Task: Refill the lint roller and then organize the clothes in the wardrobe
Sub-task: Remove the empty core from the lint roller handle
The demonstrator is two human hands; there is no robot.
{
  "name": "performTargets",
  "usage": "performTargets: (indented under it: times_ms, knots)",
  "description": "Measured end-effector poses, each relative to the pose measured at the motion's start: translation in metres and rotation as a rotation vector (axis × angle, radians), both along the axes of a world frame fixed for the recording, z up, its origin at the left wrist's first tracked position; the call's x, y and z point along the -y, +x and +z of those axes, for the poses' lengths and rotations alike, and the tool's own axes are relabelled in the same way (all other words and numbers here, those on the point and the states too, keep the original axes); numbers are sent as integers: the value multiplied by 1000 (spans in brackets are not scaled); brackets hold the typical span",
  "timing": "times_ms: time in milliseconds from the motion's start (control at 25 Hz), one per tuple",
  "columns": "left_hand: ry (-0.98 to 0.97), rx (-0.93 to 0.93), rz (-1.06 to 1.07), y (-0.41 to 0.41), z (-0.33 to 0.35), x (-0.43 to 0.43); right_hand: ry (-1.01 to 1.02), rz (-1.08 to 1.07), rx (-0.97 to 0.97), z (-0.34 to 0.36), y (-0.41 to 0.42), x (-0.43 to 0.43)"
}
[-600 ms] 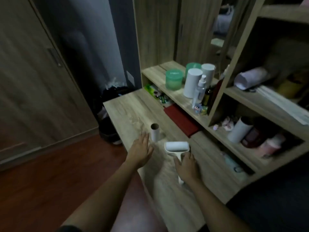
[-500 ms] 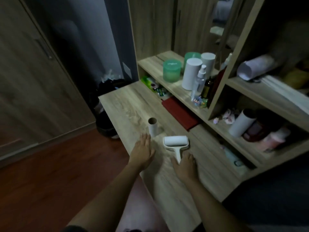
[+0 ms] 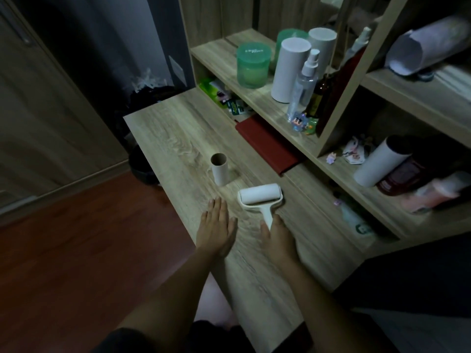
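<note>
The right hand [image 3: 277, 238] lies over the near end of the handle of the lint roller [image 3: 260, 200], thumb on one side and fingers on the other. Whether it grips the handle or only rests on it, I cannot tell. The left hand [image 3: 216, 225] is pressed flat on the tabletop [image 3: 178, 128] just left of the roller's handle, fingers straight, holding nothing.

The lint roller lies flat on the tabletop, its handle pointing back toward the person and its head pointing away. The drum's long axis runs crosswise to the handle, left to right. It looks like light, stiff plastic, and the white wrap is probably tacky, so the handle and the bare frame ends are the places to hold.

Beyond the roller and to its left, apart from it, a cardboard core [image 3: 219, 169] stands upright with its open end up. It is likely feather-light and easily crushed.
</note>
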State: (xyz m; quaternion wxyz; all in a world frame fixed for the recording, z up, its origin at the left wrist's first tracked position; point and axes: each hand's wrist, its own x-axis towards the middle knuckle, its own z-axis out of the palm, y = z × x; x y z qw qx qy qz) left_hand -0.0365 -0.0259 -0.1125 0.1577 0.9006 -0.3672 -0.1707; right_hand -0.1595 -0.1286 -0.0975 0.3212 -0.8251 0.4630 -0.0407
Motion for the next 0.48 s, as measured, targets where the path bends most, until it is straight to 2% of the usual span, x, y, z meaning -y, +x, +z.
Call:
performTargets:
  times_ms: [80,240,480]
  knots:
    - [-73,-138,28,2,11,1,52,5,57,5,-7,0]
    - [-475,-497,279,-7,65,3,68,86,169,22,-28,-7]
    - [-709,-639,217,-10,105,-13,91,145,244,55,-45,-30]
